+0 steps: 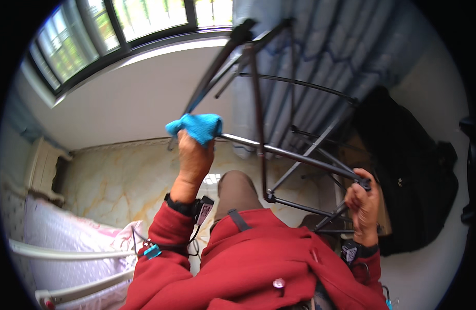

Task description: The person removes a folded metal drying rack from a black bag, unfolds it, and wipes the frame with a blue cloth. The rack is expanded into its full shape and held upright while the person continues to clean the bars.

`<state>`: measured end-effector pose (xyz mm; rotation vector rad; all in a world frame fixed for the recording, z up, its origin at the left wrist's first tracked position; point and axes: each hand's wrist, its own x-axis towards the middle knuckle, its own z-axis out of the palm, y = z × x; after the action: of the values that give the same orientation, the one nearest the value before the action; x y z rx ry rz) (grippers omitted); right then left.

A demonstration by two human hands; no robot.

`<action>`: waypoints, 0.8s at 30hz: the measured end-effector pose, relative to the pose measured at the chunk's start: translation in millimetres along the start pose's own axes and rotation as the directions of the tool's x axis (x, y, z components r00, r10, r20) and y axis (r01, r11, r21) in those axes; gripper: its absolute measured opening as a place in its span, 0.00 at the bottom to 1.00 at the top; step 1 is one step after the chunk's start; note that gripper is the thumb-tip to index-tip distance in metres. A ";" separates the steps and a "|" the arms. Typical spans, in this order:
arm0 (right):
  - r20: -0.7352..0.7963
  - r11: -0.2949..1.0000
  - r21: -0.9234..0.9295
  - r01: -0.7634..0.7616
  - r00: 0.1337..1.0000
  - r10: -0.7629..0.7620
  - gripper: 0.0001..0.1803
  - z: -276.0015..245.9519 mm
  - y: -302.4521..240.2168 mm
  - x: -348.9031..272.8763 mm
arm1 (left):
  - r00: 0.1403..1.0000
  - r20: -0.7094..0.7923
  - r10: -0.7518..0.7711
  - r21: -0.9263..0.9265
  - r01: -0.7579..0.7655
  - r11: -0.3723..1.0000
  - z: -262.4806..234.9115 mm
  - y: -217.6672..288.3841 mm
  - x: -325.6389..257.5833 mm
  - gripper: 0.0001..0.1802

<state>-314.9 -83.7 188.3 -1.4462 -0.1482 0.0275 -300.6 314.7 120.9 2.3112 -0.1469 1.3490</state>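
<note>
No readable text, number or sign. Left wrist device [204,210]: small, boxy, pale face with dark label-like marks, too small and blurred to make out. Right wrist device [350,251]: similar small box, pale-and-dark patterned face, marks equally illegible. Whether either pattern consists of letters, code or plain design, cannot tell.

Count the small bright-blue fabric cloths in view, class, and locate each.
1: the crumpled bright-blue fabric cloth, held in the left grip against the dark tubular metal frame.
</note>
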 end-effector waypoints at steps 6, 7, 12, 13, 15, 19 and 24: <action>0.117 0.992 0.123 -0.019 0.993 0.004 0.30 3.5 -3.3 1.3 | 0.982 -0.078 -0.172 -0.697 0.069 0.714 35.4 73.5 -28.9 0.16; 0.115 0.992 0.126 -0.020 0.993 0.006 0.31 3.7 -3.6 1.2 | 0.939 0.067 -0.338 -0.733 0.276 0.622 25.9 73.5 -28.8 0.15; 0.082 0.996 0.078 -0.039 0.996 0.032 0.31 3.9 -1.9 7.0 | 0.919 0.160 -0.359 -0.868 0.304 0.393 -15.1 83.4 -15.8 0.14; 0.101 0.996 0.075 -0.041 0.994 0.033 0.29 3.8 -1.6 8.5 | 0.977 0.132 -0.169 -0.766 0.209 0.608 -16.3 83.0 -8.3 0.14; 0.137 0.996 0.074 -0.048 0.990 0.037 0.29 4.3 -1.0 10.4 | 0.986 0.166 -0.025 -0.722 0.138 0.678 -3.9 98.3 -2.8 0.17; 0.123 0.990 0.103 -0.095 0.989 0.082 0.28 9.6 5.1 12.8 | 0.910 0.318 0.268 -0.367 -0.143 0.919 30.3 129.3 5.1 0.28; 0.200 0.981 0.121 -0.149 0.972 0.123 0.28 15.9 23.2 9.0 | 0.803 0.362 0.473 -0.785 -0.011 0.620 63.8 174.2 1.8 0.29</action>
<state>-306.2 -64.1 168.0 -1.3140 -0.2003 0.2856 -303.3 132.2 153.7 1.8566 -1.0611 0.4787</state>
